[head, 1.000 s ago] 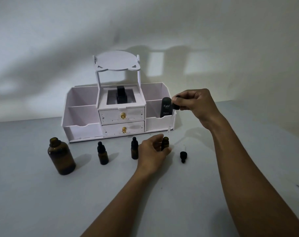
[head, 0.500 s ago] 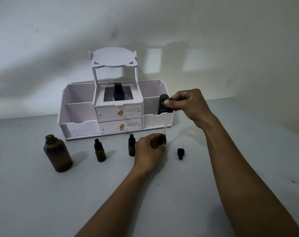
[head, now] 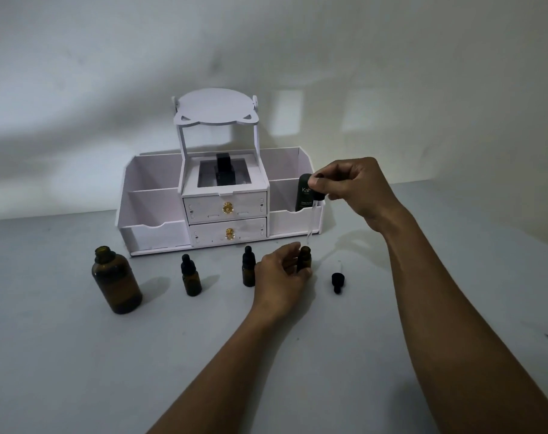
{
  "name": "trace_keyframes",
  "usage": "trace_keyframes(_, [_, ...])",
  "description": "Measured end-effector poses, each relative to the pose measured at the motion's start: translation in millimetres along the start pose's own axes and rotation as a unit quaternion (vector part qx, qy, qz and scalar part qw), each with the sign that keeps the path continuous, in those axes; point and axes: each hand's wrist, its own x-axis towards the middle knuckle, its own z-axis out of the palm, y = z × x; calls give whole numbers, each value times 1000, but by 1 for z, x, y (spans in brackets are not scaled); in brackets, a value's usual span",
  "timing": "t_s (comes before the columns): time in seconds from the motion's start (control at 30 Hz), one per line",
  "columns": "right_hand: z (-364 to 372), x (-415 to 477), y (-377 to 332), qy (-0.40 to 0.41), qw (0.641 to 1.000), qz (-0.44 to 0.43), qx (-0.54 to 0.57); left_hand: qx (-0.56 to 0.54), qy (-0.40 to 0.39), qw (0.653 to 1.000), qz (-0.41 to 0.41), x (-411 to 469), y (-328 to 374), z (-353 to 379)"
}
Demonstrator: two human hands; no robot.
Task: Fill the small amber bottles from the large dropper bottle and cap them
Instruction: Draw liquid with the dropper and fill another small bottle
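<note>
My left hand (head: 280,272) grips an uncapped small amber bottle (head: 304,259) standing on the table. My right hand (head: 352,186) pinches the black bulb of a large glass dropper (head: 311,219), whose clear tube hangs with its tip just above that bottle's mouth. The large amber bottle (head: 116,280) stands open at the left. Two capped small amber bottles stand between, one at the left (head: 191,275) and one beside my left hand (head: 248,267). A small black dropper cap (head: 337,281) lies on the table to the right.
A white desk organizer (head: 222,208) with two drawers stands at the back against the wall. A dark tube (head: 303,195) stands in its right compartment and a black item sits in its top recess. The grey table (head: 78,355) runs forward to me.
My right hand has brought the dropper down and left until its tip hangs over the small bottle. My left hand has kept its grip on that bottle.
</note>
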Motion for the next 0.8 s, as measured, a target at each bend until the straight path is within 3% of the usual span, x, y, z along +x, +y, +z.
trace_keyframes(0.13, [-1,-2,-15,12,999,-34,27,18,-17,1000,-10,-13,-1,-8])
trace_keyframes(0.3, [18,-10,-44,-2,994,-90,65,39,-3,998,42,-53,0,-46])
trace_keyframes(0.43, [52,-14,-61,-32,988,-122,87,10,126,983,131,-77,13,-101])
trace_keyframes(0.6, [107,-20,-74,-82,974,-130,169,-74,326,927,174,-86,13,-179])
trace_keyframes(0.7, [140,-21,-82,-94,970,-109,195,-82,372,914,143,-79,1,-219])
trace_keyframes(0.8, [175,-23,-90,-105,969,-95,201,-82,359,924,101,-70,-20,-246])
